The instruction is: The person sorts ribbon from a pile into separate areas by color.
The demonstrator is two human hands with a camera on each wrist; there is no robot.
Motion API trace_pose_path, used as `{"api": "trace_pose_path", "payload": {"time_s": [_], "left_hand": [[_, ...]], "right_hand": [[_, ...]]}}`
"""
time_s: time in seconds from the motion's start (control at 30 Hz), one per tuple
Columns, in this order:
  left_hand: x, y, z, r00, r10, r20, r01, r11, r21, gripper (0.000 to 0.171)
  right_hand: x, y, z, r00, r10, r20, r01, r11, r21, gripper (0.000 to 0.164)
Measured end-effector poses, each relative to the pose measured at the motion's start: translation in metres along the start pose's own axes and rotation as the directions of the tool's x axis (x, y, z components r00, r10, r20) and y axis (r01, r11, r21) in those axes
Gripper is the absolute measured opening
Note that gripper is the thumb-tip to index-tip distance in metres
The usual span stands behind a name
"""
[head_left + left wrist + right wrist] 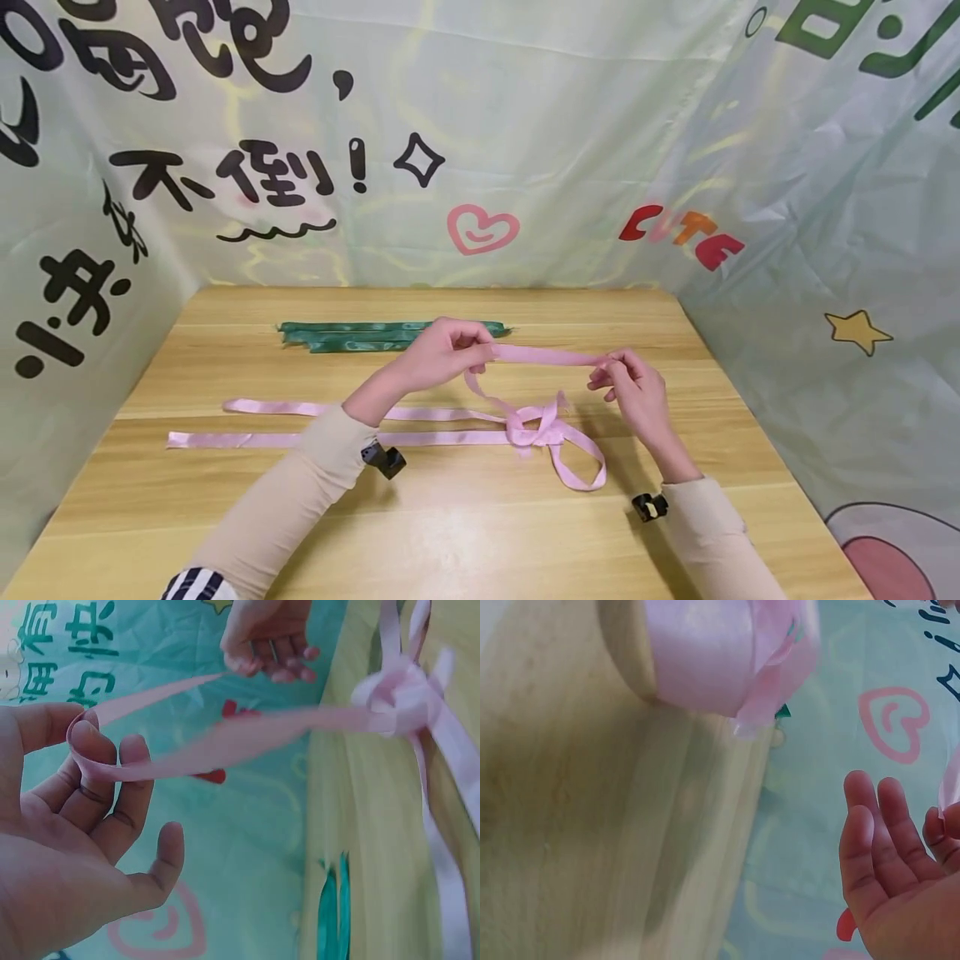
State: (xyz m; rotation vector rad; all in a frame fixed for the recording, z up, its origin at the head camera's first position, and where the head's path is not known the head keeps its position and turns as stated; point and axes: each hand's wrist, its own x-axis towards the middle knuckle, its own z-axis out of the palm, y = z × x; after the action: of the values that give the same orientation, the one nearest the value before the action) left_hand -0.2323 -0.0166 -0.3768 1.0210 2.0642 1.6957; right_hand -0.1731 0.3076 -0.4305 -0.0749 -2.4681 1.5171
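A pink ribbon stretches between both hands above the table. My left hand pinches it between thumb and index finger; in the left wrist view the ribbon loops around those fingertips and runs down to a knot. At the other end my right hand pinches the ribbon's tip, its other fingers loosely bent. Below the hands lies the loose knot with a small loop at its right. Two long tails extend leftward from it, partly hidden behind the left forearm.
Several green ribbon strips lie side by side near the back of the wooden table. Printed cloth hangs behind the table and along both sides. A small black camera sits on the left wrist, another camera on the right.
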Motion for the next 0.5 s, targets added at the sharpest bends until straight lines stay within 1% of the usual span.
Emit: {"api": "trace_pose_path", "payload": {"time_s": [0.27,0.37,0.5], "left_hand": [[-0.022,0.000,-0.030,0.998,-0.042,-0.047,0.046,0.995,0.084,0.016],[-0.033,0.002,-0.042,0.995,-0.070,-0.068,0.078,0.988,0.136,0.016],[-0.049,0.005,-0.058,0.991,-0.095,-0.089,0.113,0.969,0.221,0.015]], "right_hand": [[0.003,-0.002,-0.005,1.000,-0.012,0.006,0.013,1.000,-0.006,0.027],[0.004,-0.002,-0.005,1.000,-0.019,0.011,0.019,1.000,-0.010,0.027],[0.004,-0.005,-0.003,0.999,-0.033,0.018,0.033,0.999,-0.011,0.027]]}}
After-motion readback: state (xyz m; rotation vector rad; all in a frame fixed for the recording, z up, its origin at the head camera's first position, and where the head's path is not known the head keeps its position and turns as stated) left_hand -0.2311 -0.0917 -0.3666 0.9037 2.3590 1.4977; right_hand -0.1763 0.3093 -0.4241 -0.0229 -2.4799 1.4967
